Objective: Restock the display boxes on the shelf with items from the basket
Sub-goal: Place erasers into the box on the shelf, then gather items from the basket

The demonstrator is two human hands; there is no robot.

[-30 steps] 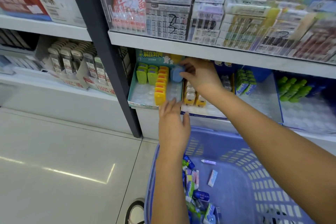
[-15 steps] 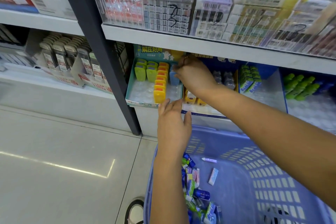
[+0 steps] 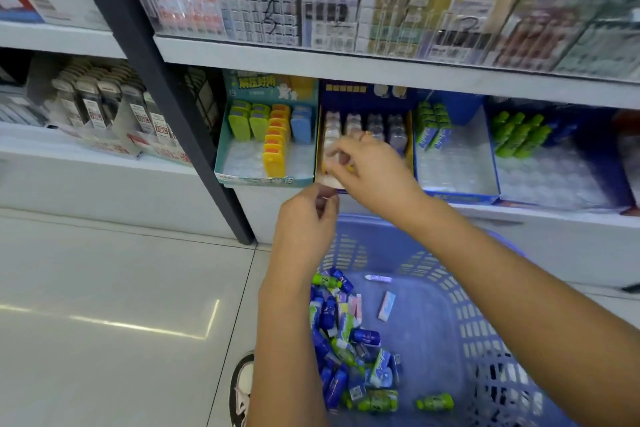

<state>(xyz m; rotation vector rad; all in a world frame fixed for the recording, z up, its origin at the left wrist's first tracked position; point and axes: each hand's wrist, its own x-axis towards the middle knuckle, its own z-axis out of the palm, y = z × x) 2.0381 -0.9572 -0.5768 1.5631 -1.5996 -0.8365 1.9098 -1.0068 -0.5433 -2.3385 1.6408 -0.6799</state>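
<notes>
Under the shelf [image 3: 554, 218], 1 blue basket [image 3: 433, 315] sits close, probably so that its loose stock [image 3: 343, 340] is an easy reach. The heap is too jumbled to count. 4 display boxes [image 3: 263, 180] stand in a row, open fronts outward for refilling. At the 2nd box [image 3: 367, 94], the right hand [image 3: 374, 170] narrows to a pinch and the left hand [image 3: 304, 222] curls just beneath, likely passing stock. Blur hides whether either holds anything.

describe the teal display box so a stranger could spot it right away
Start at the dark upright post between the shelf bays. Immediately right of it, on the lower shelf, sits the teal display box. Its neighbours are dark blue; it alone holds green, yellow-orange and light-blue cases.
</notes>
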